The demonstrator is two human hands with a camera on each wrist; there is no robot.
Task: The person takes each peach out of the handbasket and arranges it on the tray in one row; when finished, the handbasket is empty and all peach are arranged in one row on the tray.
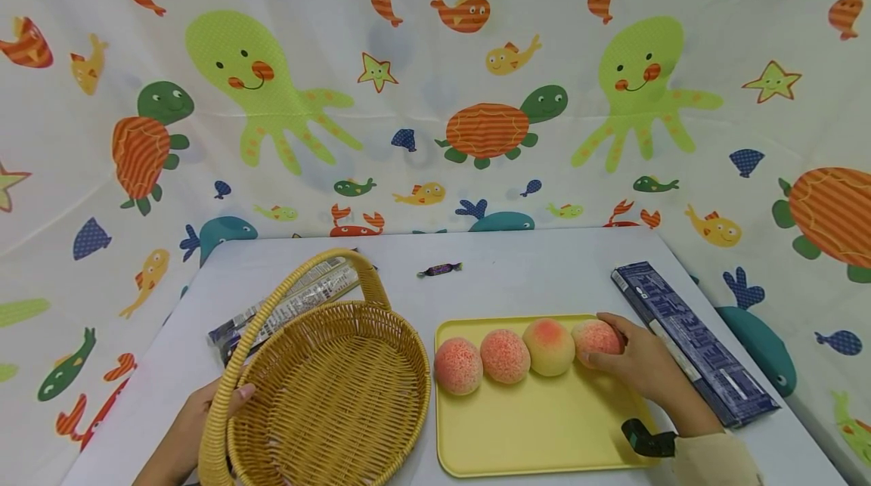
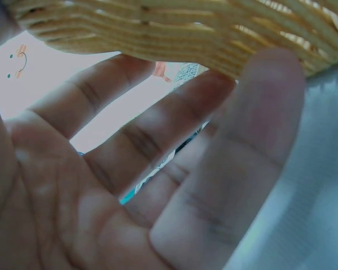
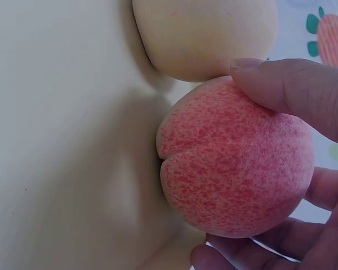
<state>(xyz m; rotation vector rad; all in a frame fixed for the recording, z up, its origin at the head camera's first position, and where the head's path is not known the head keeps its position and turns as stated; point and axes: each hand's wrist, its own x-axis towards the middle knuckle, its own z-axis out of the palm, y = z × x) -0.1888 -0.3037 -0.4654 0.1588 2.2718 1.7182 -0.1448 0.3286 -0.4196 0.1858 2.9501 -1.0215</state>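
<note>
Left hand at the wicker basket, on the basket's left flank, fingers straight and spread, tips against the woven rim as seen in the left wrist view; nothing clasped. Basket on the white table, just left of the yellow tray, handle arching over its left side. Behind the basket, partly hidden by the handle, a flat printed packet. Further back, up and left of the tray's far edge, a small wrapped candy.

On the tray, along its far edge, four peaches in a row: two red-speckled ones at the left, then a paler yellowish peach, then the rightmost peach touching the pale one. Right hand curled round that rightmost peach, thumb on top, fingers beneath and behind, peach resting on the tray. Black band at the right wrist, cream sleeve below. Right of the tray, a long dark blue box lying on the table.
</note>
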